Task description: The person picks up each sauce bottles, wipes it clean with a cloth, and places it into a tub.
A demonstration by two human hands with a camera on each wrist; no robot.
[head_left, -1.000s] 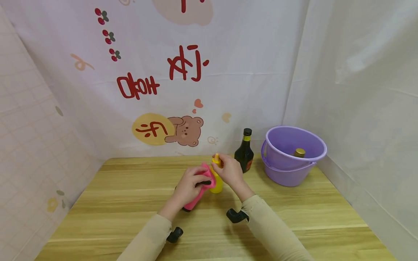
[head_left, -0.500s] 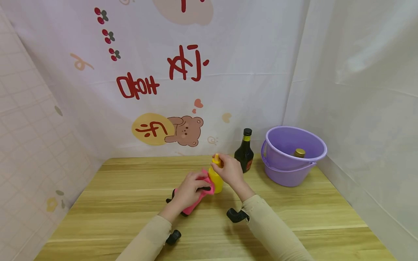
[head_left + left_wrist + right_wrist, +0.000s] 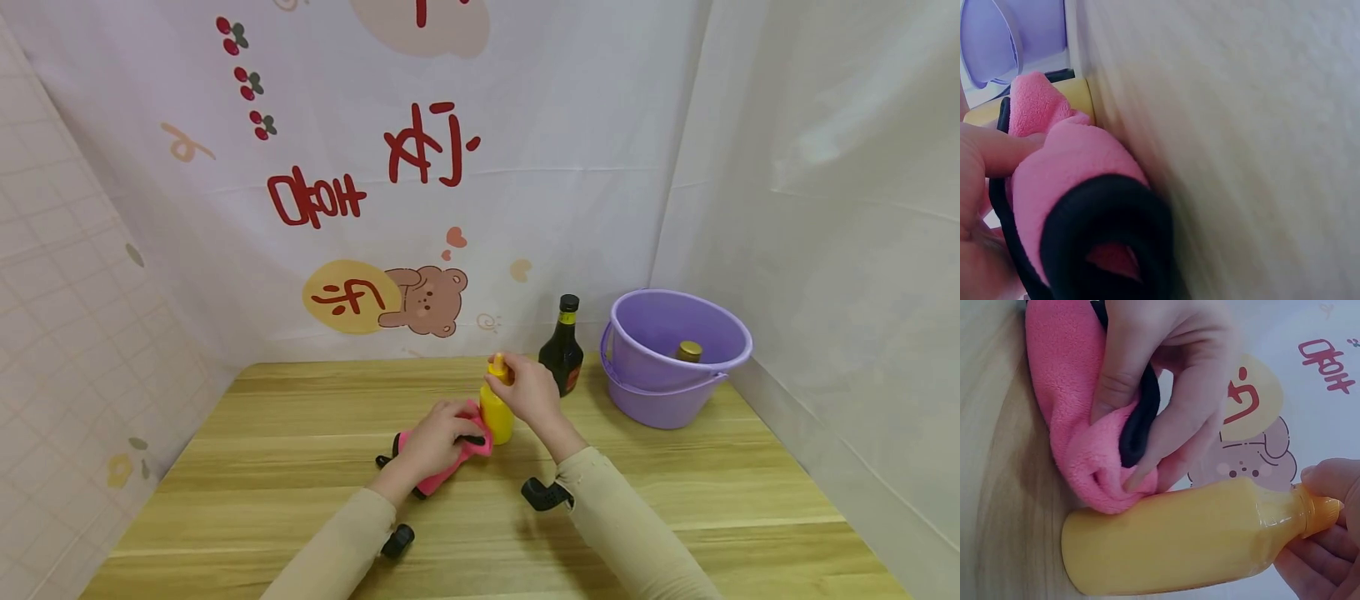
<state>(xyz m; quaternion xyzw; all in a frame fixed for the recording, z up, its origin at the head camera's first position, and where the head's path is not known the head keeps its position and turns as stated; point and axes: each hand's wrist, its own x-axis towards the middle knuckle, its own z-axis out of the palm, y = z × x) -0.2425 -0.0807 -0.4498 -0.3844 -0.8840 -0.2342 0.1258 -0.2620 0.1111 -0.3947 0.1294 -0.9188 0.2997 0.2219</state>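
Beyond yellow bottle (image 3: 495,417), dark bottle (image 3: 563,348), purple bucket (image 3: 660,407) alongside

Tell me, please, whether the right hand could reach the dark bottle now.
Likely yes: the dark bottle stands just beyond the right hand, nothing visible between, though that hand should first release the yellow bottle.

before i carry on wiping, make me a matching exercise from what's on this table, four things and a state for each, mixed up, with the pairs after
Things
1. purple bucket
2. pink cloth
3. yellow squeeze bottle
4. dark narrow-necked bottle

States
A. bunched in the grip of the left hand
B. topped with a black cap
C. has a gold-topped object inside
D. held near its top by the right hand

Pairs: 1-C, 2-A, 3-D, 4-B
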